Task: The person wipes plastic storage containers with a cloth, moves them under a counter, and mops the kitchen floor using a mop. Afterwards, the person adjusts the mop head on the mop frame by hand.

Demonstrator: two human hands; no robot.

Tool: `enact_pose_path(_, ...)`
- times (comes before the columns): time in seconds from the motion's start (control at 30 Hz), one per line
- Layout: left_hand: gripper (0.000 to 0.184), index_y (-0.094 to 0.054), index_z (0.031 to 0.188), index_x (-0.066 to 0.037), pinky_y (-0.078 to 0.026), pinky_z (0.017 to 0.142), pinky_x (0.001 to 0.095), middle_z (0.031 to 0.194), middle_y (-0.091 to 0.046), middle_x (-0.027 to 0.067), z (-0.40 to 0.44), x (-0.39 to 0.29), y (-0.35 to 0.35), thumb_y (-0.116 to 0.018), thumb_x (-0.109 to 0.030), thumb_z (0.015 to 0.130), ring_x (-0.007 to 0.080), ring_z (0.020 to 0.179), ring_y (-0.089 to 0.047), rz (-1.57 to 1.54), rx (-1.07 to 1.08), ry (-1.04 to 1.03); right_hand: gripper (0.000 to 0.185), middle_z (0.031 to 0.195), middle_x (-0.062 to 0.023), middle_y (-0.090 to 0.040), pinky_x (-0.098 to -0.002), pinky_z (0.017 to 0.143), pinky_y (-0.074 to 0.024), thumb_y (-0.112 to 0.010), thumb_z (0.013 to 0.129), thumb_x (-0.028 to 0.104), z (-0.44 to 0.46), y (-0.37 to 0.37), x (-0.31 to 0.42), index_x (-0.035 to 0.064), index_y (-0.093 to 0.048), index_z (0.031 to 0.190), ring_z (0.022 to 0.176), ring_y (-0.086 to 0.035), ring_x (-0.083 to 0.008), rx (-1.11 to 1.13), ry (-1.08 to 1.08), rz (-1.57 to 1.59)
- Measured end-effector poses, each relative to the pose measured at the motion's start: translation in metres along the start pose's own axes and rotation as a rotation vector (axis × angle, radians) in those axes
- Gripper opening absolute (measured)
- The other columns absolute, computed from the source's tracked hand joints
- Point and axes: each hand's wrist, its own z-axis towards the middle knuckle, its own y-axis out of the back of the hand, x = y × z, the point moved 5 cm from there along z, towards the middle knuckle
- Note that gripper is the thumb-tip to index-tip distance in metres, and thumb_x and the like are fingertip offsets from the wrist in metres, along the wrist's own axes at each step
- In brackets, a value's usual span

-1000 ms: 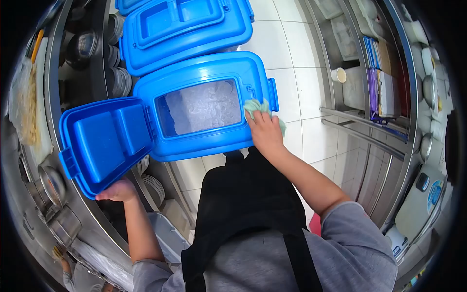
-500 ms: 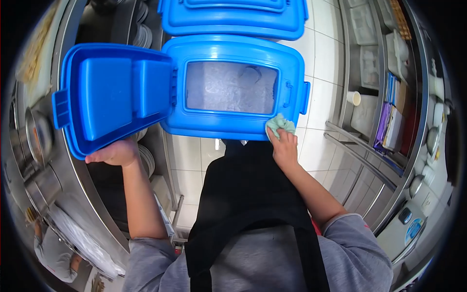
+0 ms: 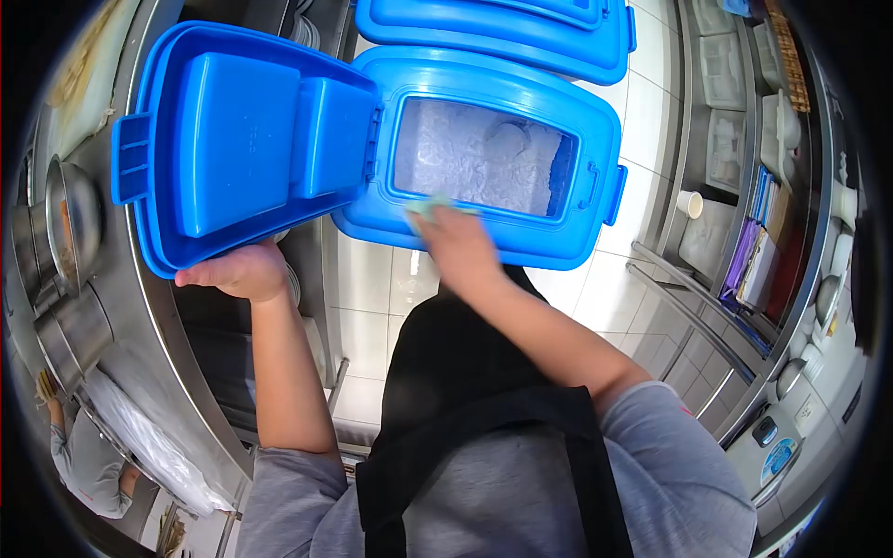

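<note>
Your left hand (image 3: 244, 271) supports the lid (image 3: 244, 139), grip unclear. With right hand (image 3: 458, 244) curled on the cloth (image 3: 435, 203), press evenly.

Commercial-type kitchen: stainless-steel counter (image 3: 172, 353) along left of frame, metal bowl (image 3: 86, 219) and steel pot (image 3: 76, 333) at far left; stacked plates (image 3: 305, 33) near upper left; white tiled floor (image 3: 361, 302).

I note bright, even white illumination; its source is out of view. Sheen marks the open lid (image 3: 244, 139) at 10 o'clock; glare marks the plastic sheet (image 3: 149, 442) at 8 o'clock. Motion blur affects the right hand (image 3: 460, 244) and cloth (image 3: 435, 205) near centre. The steel counter (image 3: 141, 302) bows at 9 o'clock; the corners go black.
</note>
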Motion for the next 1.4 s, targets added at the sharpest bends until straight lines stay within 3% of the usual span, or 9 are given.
enact_pose_path(0.23,0.094,-0.03,0.137,-0.003,-0.031,0.106,0.0431,0.141,-0.032,0.0157,0.005,0.012,0.008,-0.018,-0.078,0.081,0.0331,0.126,-0.036,-0.038,-0.053,0.055,0.062,0.117,-0.0188,-0.05,-0.0401,0.087,-0.0452,-0.054,0.067,-0.008,-0.126,0.075,-0.147,0.021,-0.056,0.122,0.103,-0.052,-0.0363,0.09,-0.375,-0.083)
enact_pose_path(0.27,0.094,-0.03,0.137,-0.003,-0.031,0.106,0.0431,0.141,-0.032,0.0157,0.005,0.014,0.009,-0.018,-0.078,0.081,0.0331,0.126,-0.036,-0.043,-0.061,0.054,0.054,0.115,-0.02,-0.05,-0.0385,0.086,-0.0462,-0.052,0.074,-0.006,-0.125,0.089,-0.177,0.0143,-0.053,0.124,0.102,-0.053,-0.0346,-0.209,-0.605,0.526)
enact_pose_path(0.33,0.095,-0.027,0.138,-0.004,-0.031,0.106,0.0445,0.143,-0.029,0.0152,0.004,0.016,0.01,-0.019,-0.079,0.08,0.0337,0.127,-0.034,-0.036,-0.034,0.046,0.036,0.11,-0.0199,-0.048,-0.0358,0.084,-0.0465,-0.048,0.087,0.001,-0.087,0.139,-0.176,0.0015,-0.049,0.123,0.1,-0.054,-0.0323,-0.367,-0.409,-0.001)
enact_pose_path(0.47,0.089,-0.029,0.137,-0.003,-0.032,0.106,0.0413,0.141,-0.031,0.0153,0.0,0.018,0.012,-0.017,-0.074,0.084,0.0319,0.126,-0.035,-0.029,-0.068,-0.017,0.029,0.102,-0.0216,-0.053,-0.0437,0.086,-0.0429,-0.048,0.082,0.0,0.014,0.097,-0.222,0.0022,-0.057,0.11,0.098,-0.053,-0.0376,-0.4,-0.352,-0.079)
enact_pose_path(0.67,0.085,-0.03,0.135,-0.002,-0.034,0.105,0.0387,0.14,-0.032,0.0151,0.003,0.018,0.01,-0.015,-0.07,0.087,0.03,0.126,-0.036,-0.024,-0.095,-0.075,0.023,0.099,-0.016,-0.056,-0.0424,0.083,-0.0443,-0.049,0.073,0.001,0.176,0.037,-0.061,0.0025,-0.062,0.092,0.095,-0.053,-0.035,-0.221,0.074,0.159)
enact_pose_path(0.93,0.088,-0.028,0.138,-0.005,-0.031,0.107,0.0422,0.143,-0.029,0.0145,0.007,0.018,0.01,-0.016,-0.074,0.084,0.032,0.127,-0.034,-0.057,-0.076,-0.006,0.017,0.103,-0.0091,-0.054,-0.0415,0.084,-0.0438,-0.05,0.078,0.009,0.095,0.009,0.019,0.005,-0.062,0.089,0.099,-0.05,-0.029,-0.134,0.198,0.097)
enact_pose_path(1.13,0.091,-0.029,0.137,-0.005,-0.033,0.105,0.0418,0.141,-0.032,0.0143,0.002,0.015,0.007,-0.019,-0.077,0.082,0.0316,0.126,-0.036,-0.098,-0.029,0.092,0.022,0.1,-0.0109,-0.056,-0.039,0.084,-0.045,-0.049,0.075,0.001,0.015,-0.011,0.049,0.0075,-0.064,0.09,0.102,-0.053,-0.031,0.856,0.257,0.45)
enact_pose_path(1.23,0.096,-0.032,0.134,-0.006,-0.038,0.101,0.0426,0.138,-0.036,0.0144,-0.017,0.015,0.01,-0.029,-0.081,0.076,0.0328,0.122,-0.042,-0.149,-0.077,0.154,0.023,0.094,-0.0142,-0.059,-0.0433,0.08,-0.048,-0.054,0.073,0.01,-0.06,-0.015,0.025,0.0084,-0.063,0.094,0.095,-0.058,-0.0342,0.969,0.285,0.521)
enact_pose_path(1.4,0.054,-0.053,0.106,-0.009,-0.044,0.08,0.0362,0.099,-0.056,0.0071,-0.093,-0.034,-0.056,-0.063,-0.054,0.076,0.0255,0.09,-0.056,-0.044,0.996,-0.179,0.024,0.094,-0.0139,-0.062,-0.042,0.08,-0.0494,-0.054,0.075,0.011,-0.172,0.009,-0.144,0.0113,-0.065,0.096,0.091,-0.061,-0.0317,0.682,-0.445,0.204)
